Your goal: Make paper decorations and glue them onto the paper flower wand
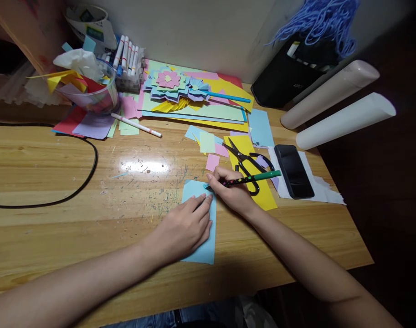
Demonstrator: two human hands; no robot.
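Observation:
A sheet of light blue paper (pixel 202 246) lies on the wooden table. My left hand (pixel 189 223) rests flat across it, fingers stretched out and pressing it down. My right hand (pixel 230 189) is closed around a patterned pen (pixel 250 178), black with coloured stars and a green end. The pen's tip meets the paper near its top edge, just beyond my left fingertips; any mark there is too small to make out. Behind my right hand, black-handled scissors (pixel 242 157) lie partly spread on yellow paper (pixel 267 200), partly hidden by the hand and pen.
Small paper scraps (pixel 208 142) lie beyond the blue sheet. Paper flowers (pixel 168 79) rest on stacked coloured paper at the back. A scrap-filled tub (pixel 91 100), a white marker (pixel 136 125), a black cable (pixel 95 168), a phone (pixel 294 171) and white rolls (pixel 346 120) surround the work area.

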